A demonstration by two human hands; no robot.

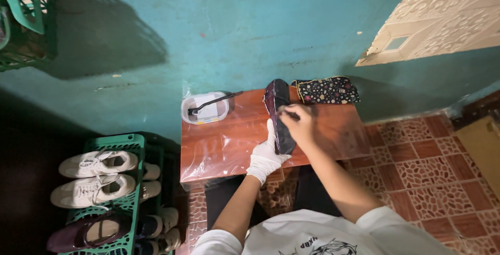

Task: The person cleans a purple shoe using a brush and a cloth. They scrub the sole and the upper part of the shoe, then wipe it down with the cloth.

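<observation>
Gripping a dark shoe (277, 114) over plastic-covered wooden table (219, 145), gloved left hand (265, 156), teal wall (234, 31) behind.

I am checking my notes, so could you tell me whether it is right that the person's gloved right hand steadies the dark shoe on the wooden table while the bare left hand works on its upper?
Not quite: the sides are swapped. The head view shows the white-gloved left hand steadying the dark shoe on the wooden table, while the bare right hand works on its upper.

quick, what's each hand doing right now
Left hand, in a white glove: closed on the dark purple shoe.
Right hand, bare: closed on a small item against the shoe.
</observation>
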